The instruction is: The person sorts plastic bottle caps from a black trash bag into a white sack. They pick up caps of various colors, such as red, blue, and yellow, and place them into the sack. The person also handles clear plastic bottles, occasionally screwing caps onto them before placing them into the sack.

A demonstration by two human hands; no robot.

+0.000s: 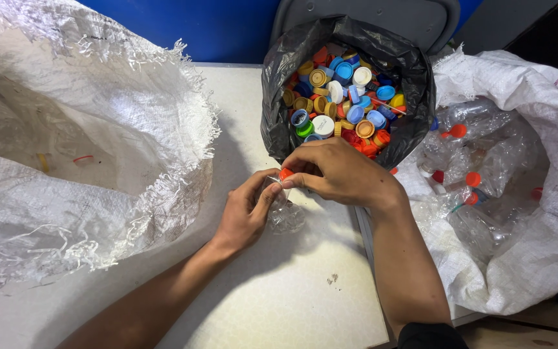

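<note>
Crinkled clear bottle [285, 213], orange cap [285, 173], both hands gripping

A pale, scuffed tabletop [279, 297] fills the foreground beneath a deep blue wall [227, 26]. The grey back of a chair [369, 16] rises at the table's far edge, and bare wooden boards [524, 326] show at lower right. Even light casts soft shadows.
</note>
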